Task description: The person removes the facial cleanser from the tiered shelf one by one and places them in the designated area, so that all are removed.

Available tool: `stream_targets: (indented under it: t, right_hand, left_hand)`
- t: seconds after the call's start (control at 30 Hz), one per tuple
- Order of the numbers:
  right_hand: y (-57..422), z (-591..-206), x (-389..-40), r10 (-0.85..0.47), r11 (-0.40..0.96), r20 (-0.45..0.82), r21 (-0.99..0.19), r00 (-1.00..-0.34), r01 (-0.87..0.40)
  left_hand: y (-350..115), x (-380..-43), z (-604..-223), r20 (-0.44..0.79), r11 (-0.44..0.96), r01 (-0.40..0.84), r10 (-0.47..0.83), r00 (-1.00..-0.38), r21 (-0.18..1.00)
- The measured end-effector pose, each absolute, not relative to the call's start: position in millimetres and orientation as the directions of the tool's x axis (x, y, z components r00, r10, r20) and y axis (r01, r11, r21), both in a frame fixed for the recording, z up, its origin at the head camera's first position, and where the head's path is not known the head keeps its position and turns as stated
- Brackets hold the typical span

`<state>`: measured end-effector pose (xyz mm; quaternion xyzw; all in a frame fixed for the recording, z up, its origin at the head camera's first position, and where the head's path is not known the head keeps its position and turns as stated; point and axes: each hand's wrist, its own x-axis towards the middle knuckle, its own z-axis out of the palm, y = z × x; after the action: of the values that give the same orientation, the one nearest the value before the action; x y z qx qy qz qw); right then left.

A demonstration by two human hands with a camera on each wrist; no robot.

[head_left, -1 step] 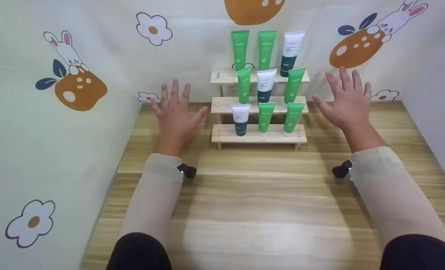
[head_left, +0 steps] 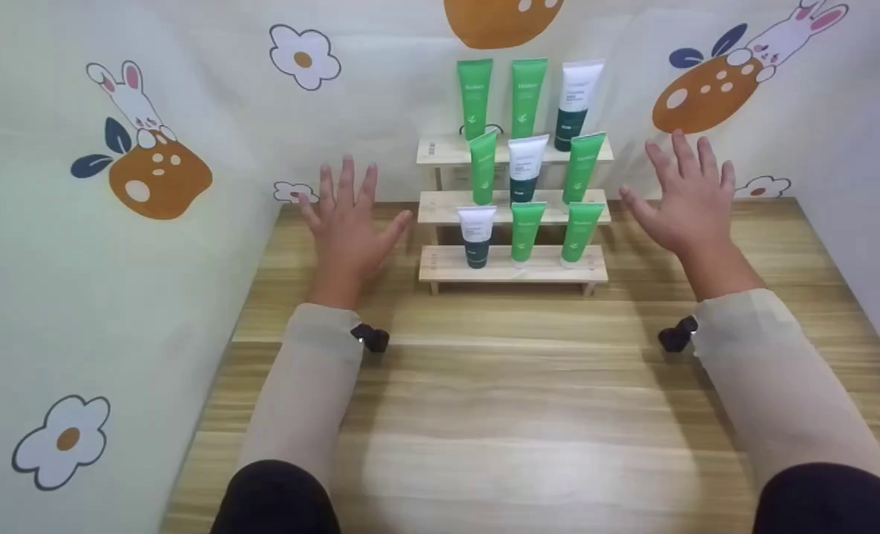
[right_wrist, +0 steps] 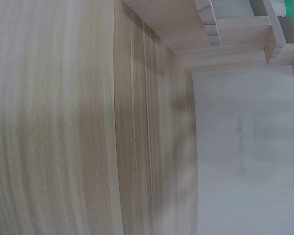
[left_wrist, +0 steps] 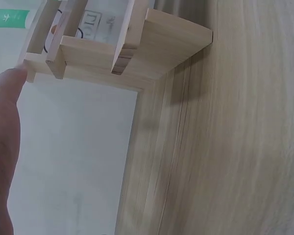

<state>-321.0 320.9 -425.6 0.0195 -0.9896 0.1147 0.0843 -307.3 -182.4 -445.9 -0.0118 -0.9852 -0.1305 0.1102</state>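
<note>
A three-step wooden display rack (head_left: 514, 274) stands against the back wall in the head view, with three squeeze tubes on each step. The top step holds two green tubes (head_left: 474, 96) and, at right, a white and dark-green tube (head_left: 577, 96). On the middle step a white and dark-green tube (head_left: 526, 167) stands between two green ones. Bottom step: a white and dark-green tube (head_left: 476, 233) at left, two green tubes (head_left: 527, 230) beside it. Left of the rack, my left hand (head_left: 347, 241) spreads its fingers, holding nothing. My right hand (head_left: 692, 208), likewise spread and bare, is right of the rack.
The rack stands on a wood-grain tabletop (head_left: 514, 386). Pale walls (head_left: 210, 44) with printed rabbits, oranges and flowers enclose the back and left; a plain pale wall (head_left: 855, 163) bounds the right. The rack's side (left_wrist: 166, 44) shows in the left wrist view.
</note>
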Motion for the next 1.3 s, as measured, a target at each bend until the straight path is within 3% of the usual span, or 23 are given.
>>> stream_targets:
  t: [0.2,0.5,0.7,0.97,1.3]
  right_hand:
    - [315.9,-421.8,-316.7,-0.001,0.949,0.21,-0.309,-0.978,-0.067]
    - [309.8,-409.0,-316.6,0.031,0.865,0.28,-0.488,-0.96,-0.114]
    - [303.6,-400.0,-319.1,0.059,0.779,0.236,-0.619,-0.97,-0.103]
    - [291.0,-384.8,-320.5,0.091,0.589,0.224,-0.798,-0.97,-0.129]
    - [280.1,-363.4,-324.5,0.123,0.285,0.222,-0.941,-0.967,-0.18]
  left_hand:
    - [-177.7,-304.0,-450.6,0.22,0.949,0.055,-0.015,-0.975,0.311]
    - [-165.1,-290.6,-467.7,0.227,0.835,0.117,-0.009,-0.974,0.537]
    - [-164.6,-281.8,-479.1,0.217,0.743,0.128,-0.024,-0.976,0.657]
    - [-155.8,-264.5,-497.4,0.097,0.379,0.076,-0.038,-0.995,0.922]
    - [-148.1,-257.5,-513.6,0.008,0.06,0.006,-0.018,-1.0,0.998]
